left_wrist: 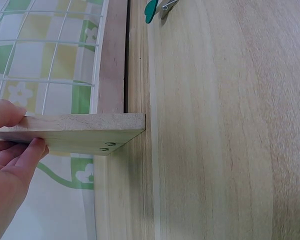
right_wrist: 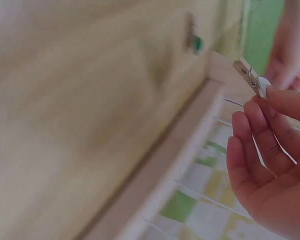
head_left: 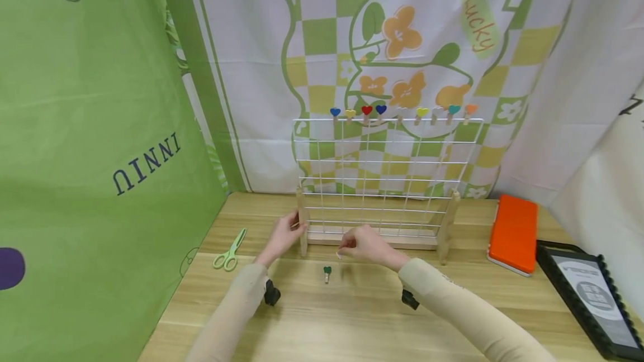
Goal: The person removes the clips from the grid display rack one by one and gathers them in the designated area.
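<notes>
A white wire grid rack (head_left: 382, 194) stands in a wooden base, with several heart-topped clothespins (head_left: 380, 110) along its top wire. My left hand (head_left: 285, 234) grips the rack's left wooden post (left_wrist: 80, 122), thumb on one face and fingers on the other. Between thumb and fingers my right hand (head_left: 368, 246) pinches a small wooden clothespin (right_wrist: 247, 75) with a white top, low in front of the rack's base bar. On the table just below lies a clothespin with a green heart (head_left: 327, 274), its clip end towards me.
Light green scissors (head_left: 231, 253) lie on the table (head_left: 322, 328) to the left. An orange-red case (head_left: 513, 233) and a black spiral-bound pad (head_left: 586, 295) are at the right. A patterned curtain (head_left: 322, 38) hangs behind the rack.
</notes>
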